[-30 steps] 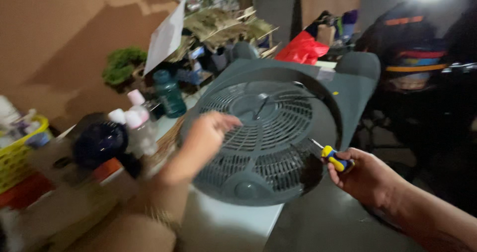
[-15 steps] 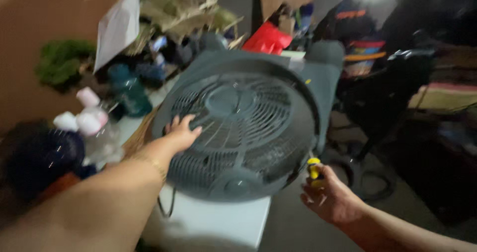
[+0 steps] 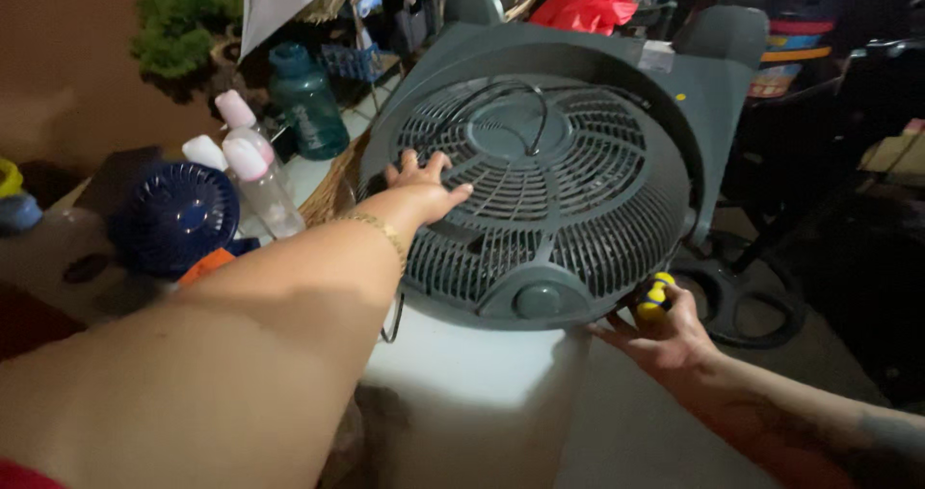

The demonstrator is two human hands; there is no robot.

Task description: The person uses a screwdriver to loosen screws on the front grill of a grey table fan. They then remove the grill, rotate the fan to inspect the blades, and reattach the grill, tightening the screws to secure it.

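Observation:
A dark grey box fan (image 3: 549,161) lies grille-up on a white surface (image 3: 462,373), with a black cord looped over its hub. My left hand (image 3: 421,188) rests flat on the left part of the round grille, fingers spread. My right hand (image 3: 665,330) is at the fan's lower right rim, curled around a screwdriver with a yellow and black handle (image 3: 655,298). The screwdriver's shaft is hidden behind the rim.
Left of the fan stand a small blue handheld fan (image 3: 173,217), clear bottles with pink caps (image 3: 255,176), a teal bottle (image 3: 308,104) and a green plant (image 3: 183,31). A red bag (image 3: 588,7) sits behind. A black chair base (image 3: 742,296) is on the floor at right.
The view has dropped closer to the fan. My left hand slid from the grille's left rim further onto the grille. My right hand with the screwdriver moved up against the lower right rim.

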